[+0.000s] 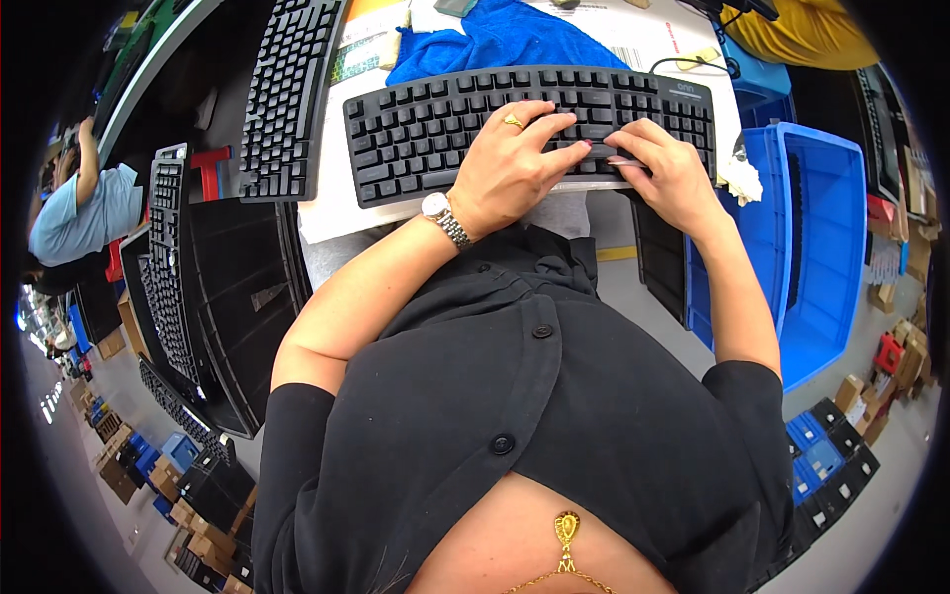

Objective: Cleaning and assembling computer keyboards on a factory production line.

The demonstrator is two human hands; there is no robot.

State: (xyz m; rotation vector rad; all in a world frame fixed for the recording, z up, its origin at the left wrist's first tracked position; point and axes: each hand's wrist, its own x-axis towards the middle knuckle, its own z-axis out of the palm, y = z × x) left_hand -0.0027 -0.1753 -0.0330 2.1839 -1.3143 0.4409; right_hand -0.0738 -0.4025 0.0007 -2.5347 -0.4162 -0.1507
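Note:
A black keyboard (pixel 416 139) lies in front of me on a white work surface. My left hand (pixel 515 163), with a ring and a wristwatch, rests on its keys, fingers spread. Close to its thumb, my right hand (pixel 673 178) is closed in a pinch over the keyboard's near right part. Between those fingers shows a thin silvery strip-like tool (pixel 623 162); its exact kind is unclear. My right fingertips touch or nearly touch the keys around the bottom rows, and the spot beneath them is partly hidden.
Behind the keyboard lies a blue cloth (pixel 505 40). A second black keyboard (pixel 287 109) stands at the left edge of the table, with more keyboards beside black crates (pixel 237 277). To the right is a blue plastic bin (pixel 831 257). Another person's blue sleeve (pixel 94 213) shows far left.

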